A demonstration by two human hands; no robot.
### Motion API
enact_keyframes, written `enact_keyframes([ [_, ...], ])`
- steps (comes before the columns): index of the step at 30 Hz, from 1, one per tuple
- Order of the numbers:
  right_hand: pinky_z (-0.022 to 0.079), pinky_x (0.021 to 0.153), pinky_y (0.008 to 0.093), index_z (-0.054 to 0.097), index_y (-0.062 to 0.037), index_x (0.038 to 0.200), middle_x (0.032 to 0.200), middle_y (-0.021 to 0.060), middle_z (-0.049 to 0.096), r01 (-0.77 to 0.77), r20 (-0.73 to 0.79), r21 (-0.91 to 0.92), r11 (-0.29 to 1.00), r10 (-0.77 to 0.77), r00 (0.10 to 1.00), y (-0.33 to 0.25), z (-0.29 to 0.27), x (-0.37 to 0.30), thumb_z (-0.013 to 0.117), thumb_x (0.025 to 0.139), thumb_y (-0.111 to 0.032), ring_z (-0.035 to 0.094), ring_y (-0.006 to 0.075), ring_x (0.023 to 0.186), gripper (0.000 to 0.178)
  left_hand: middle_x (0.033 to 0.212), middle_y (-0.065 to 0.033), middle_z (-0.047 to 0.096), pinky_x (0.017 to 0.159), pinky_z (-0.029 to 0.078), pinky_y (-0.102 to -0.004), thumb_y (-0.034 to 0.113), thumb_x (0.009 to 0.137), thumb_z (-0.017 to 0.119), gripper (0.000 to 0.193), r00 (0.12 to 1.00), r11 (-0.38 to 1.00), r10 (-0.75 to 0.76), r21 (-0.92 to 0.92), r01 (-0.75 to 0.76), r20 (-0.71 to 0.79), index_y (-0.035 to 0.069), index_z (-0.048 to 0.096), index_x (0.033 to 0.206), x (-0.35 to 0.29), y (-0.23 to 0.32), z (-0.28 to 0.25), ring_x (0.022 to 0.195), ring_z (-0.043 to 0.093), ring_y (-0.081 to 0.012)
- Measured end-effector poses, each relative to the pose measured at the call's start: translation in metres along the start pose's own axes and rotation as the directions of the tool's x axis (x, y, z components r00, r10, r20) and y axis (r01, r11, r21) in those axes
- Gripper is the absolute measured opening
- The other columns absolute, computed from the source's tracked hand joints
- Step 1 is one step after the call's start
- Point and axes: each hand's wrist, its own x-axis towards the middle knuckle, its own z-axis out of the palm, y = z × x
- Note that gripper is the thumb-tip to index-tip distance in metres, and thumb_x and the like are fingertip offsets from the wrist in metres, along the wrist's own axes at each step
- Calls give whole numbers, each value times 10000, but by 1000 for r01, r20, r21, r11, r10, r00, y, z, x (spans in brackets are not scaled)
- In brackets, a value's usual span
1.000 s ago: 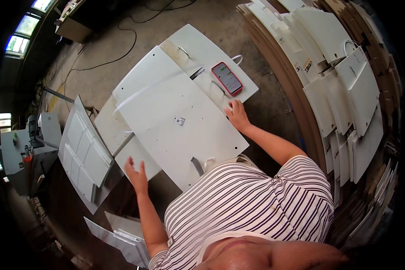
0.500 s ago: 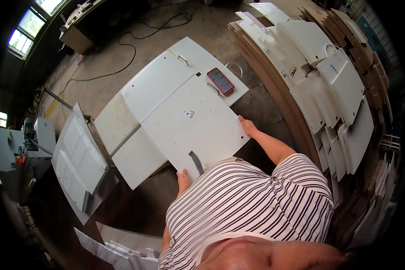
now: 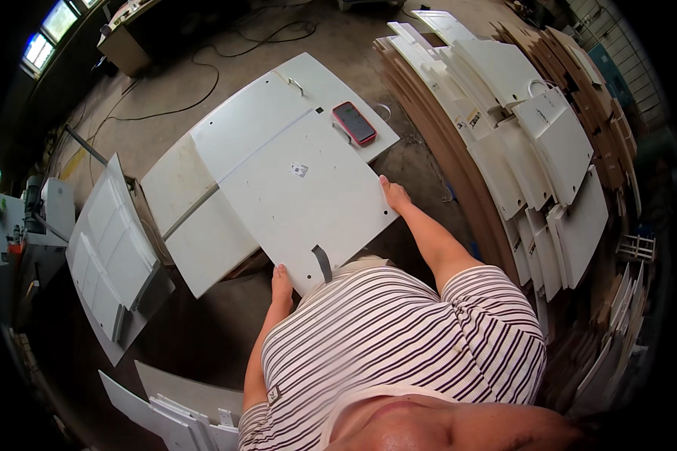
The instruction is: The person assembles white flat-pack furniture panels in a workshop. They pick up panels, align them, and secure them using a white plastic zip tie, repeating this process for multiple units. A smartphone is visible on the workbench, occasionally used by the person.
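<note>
A flat white rectangular panel [image 3: 278,207] lies across a white worktop and reaches toward my waist. It has a small printed label [image 3: 299,171], small holes, and a short grey strip [image 3: 321,262] at its near end. My left hand [image 3: 281,288] is at the panel's near left edge; the panel partly hides its fingers. My right hand [image 3: 393,195] grips the right edge, thumb on top and the other fingers out of sight underneath. A phone in a red case [image 3: 353,123] lies past the panel's far end, beside a metal handle [image 3: 296,87].
Tall stacks of white panels [image 3: 555,131] and brown boards [image 3: 447,169] stand to my right. More panels lean at the left [image 3: 109,255] and lower left [image 3: 169,410]. A black cable [image 3: 217,79] trails over the floor beyond the worktop.
The view has shifted slightly, and everything appears a little farther left. More of the panel's near end and of my left forearm shows. The phone's screen looks darker. Both hands stay at the panel.
</note>
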Motion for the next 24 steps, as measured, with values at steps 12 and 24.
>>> enact_keyframes([
  [12, 393, 970, 491, 636, 75, 1068, 1107, 326, 589, 35, 0, -47, 998, -35, 999, 7, 5, 9, 154, 909, -699, 513, 469, 1130, 925, 1138, -167, 612, 922, 422, -338, 430, 1030, 262, 607, 978, 995, -59, 93, 41, 202, -83, 545, 1187, -22, -47, -12, 1042, 560, -226],
  [24, 400, 966, 494, 634, 86, 1070, 1116, 335, 583, 49, 14, -75, 996, -48, 999, 19, 17, 20, 168, 915, -690, 521, 470, 1120, 917, 1068, -189, 640, 919, 428, -365, 450, 1020, 256, 642, 980, 991, -44, 129, 19, 195, -96, 582, 1102, -24, -51, -11, 1002, 589, -269],
])
